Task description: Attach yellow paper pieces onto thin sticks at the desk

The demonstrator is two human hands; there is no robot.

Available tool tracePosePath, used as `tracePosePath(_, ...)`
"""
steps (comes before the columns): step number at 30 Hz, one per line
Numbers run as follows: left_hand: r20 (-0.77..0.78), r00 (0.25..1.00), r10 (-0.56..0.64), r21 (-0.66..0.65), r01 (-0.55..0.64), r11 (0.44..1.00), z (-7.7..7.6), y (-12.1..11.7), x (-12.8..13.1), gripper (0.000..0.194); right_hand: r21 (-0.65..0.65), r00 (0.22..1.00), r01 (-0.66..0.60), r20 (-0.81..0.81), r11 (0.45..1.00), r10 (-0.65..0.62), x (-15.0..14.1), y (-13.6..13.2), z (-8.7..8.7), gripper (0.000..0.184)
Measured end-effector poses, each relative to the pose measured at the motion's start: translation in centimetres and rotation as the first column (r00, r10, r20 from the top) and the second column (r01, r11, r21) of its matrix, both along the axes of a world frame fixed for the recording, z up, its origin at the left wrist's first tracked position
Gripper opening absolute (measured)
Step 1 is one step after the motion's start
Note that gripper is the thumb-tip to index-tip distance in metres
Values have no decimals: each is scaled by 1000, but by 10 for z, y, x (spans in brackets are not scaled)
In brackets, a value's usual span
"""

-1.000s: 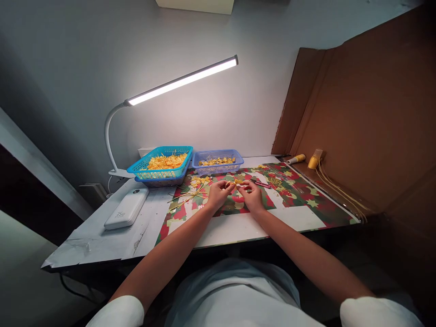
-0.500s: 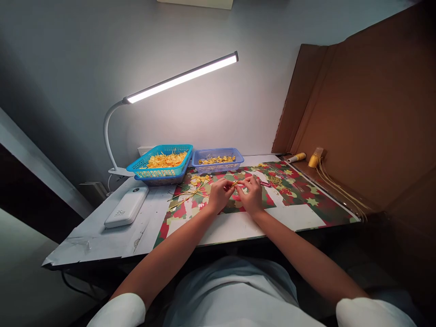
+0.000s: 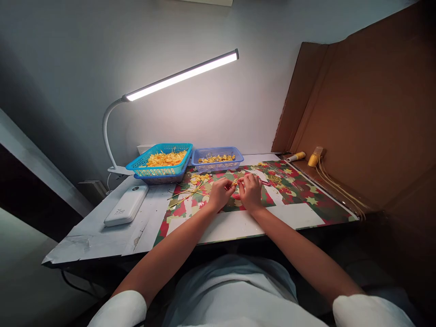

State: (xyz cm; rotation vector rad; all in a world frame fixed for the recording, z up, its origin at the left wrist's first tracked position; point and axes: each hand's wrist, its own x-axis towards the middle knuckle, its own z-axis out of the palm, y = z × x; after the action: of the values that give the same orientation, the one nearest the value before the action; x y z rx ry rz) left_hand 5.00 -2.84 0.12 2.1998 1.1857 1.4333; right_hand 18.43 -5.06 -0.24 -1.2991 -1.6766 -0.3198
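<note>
Over the patterned mat, my left hand (image 3: 220,194) and my right hand (image 3: 250,192) meet fingertip to fingertip. Both are closed in a pinch on a small gold ribbon piece (image 3: 234,182), whose exact shape is partly hidden by the fingers. Left of my left hand lie yellow ribbon bows (image 3: 199,178) and several thin gold-green stems (image 3: 187,194). Just past my right hand rests a pink-handled tool (image 3: 265,183), half covered. Beside it is a scatter of fine gold bits (image 3: 276,180).
A turquoise basket (image 3: 136,163) of yellow ribbon pieces sits stacked at the back left, with a lilac basket (image 3: 218,166) of gold pieces beside it. A lit lamp (image 3: 184,75) arches above. A white power bank (image 3: 126,206) lies left; cardboard (image 3: 357,122) walls the right, near cords (image 3: 337,188).
The fingers of my right hand have curled in more around the ribbon piece, and less yellow shows between the hands. The view has tipped slightly downward.
</note>
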Motion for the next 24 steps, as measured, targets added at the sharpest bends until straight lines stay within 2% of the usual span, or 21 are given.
tracePosePath(3,28,1000,9,-38,-8,999,1,0,-1,16,2,997,-38,-69,999,38,1,-1,1,16)
tracePosePath(9,97,995,17,-105,-7,994,1,2,-3,15,-58,959,-195,-222,979,178,3,1,0,12)
tracePosePath(13,84,996,-13,-112,23,993,0,3,-2,18,-78,956,-194,-238,978,171,3,3,1,11)
tracePosePath(17,132,990,-42,-151,62,987,3,0,-1,18,-13,933,-214,-299,977,201,5,1,6,13)
tracePosePath(21,177,984,-37,-243,80,967,6,1,-3,20,96,844,-290,-443,952,302,13,-1,14,13)
tracePosePath(24,161,986,-32,-317,82,945,4,5,-5,24,137,706,-337,-617,931,346,19,-2,19,17)
